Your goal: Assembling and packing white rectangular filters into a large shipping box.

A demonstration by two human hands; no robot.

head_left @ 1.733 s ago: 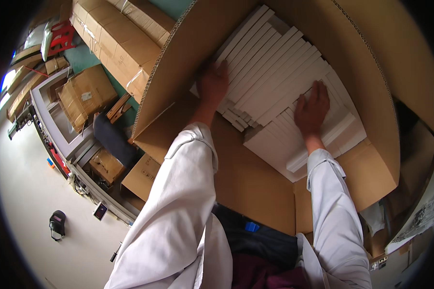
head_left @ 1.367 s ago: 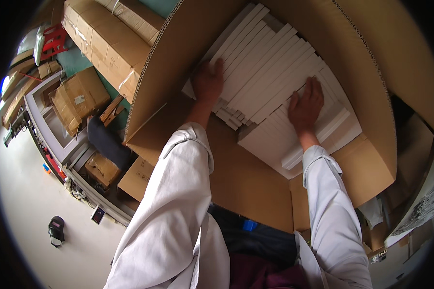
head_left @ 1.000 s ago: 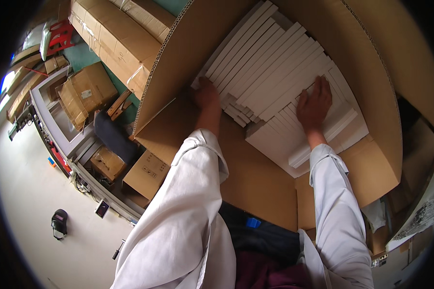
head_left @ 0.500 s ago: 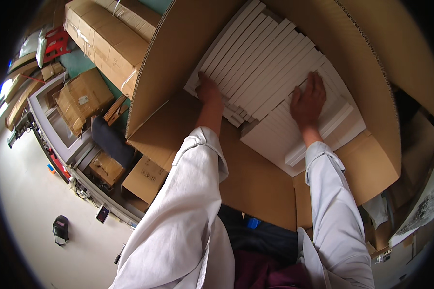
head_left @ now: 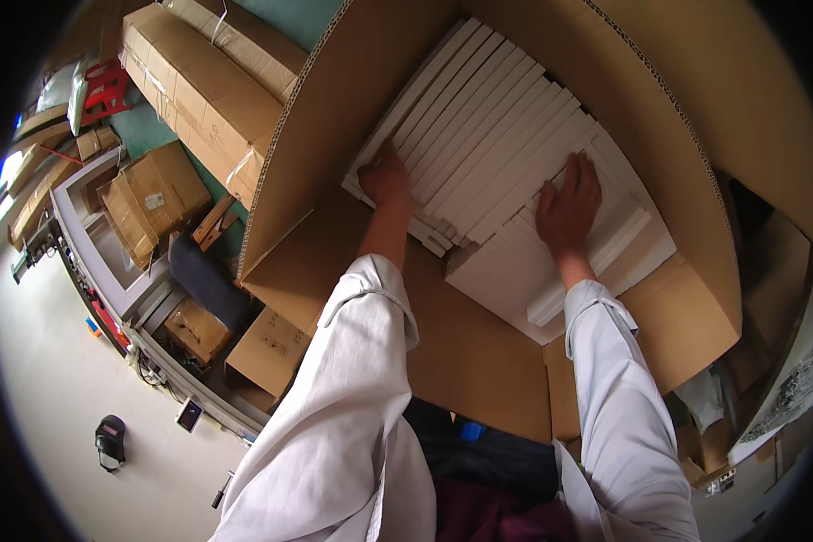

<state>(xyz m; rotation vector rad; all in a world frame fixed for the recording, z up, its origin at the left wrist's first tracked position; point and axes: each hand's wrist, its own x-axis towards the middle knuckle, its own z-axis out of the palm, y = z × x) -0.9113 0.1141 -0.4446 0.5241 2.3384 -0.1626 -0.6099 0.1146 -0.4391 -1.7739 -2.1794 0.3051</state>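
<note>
A row of thin white flat boxes [head_left: 479, 108], packed side by side, lies inside a large open cardboard carton [head_left: 479, 334]. At the row's left end my left hand [head_left: 388, 178] has its fingers curled around the edge of an outer white flat box; its fingertips are partly hidden. My right hand [head_left: 569, 206] rests with fingers stretched out on the white boxes toward the right side. Just below it, a narrow white piece [head_left: 596, 271] lies across the lower stack of white boxes [head_left: 497, 280].
Tall carton walls rise around the white boxes, and a flap [head_left: 686, 307] folds out at the right. Long taped cartons [head_left: 199, 99] stand at the upper left. A smaller cardboard box [head_left: 271, 348] sits beside the carton. A dark cap-like object [head_left: 110, 441] lies on the pale floor.
My view has shifted slightly. My left hand's fingers have curled in more at the row's left end. My right hand stays spread on the white boxes, slightly lower along them.
</note>
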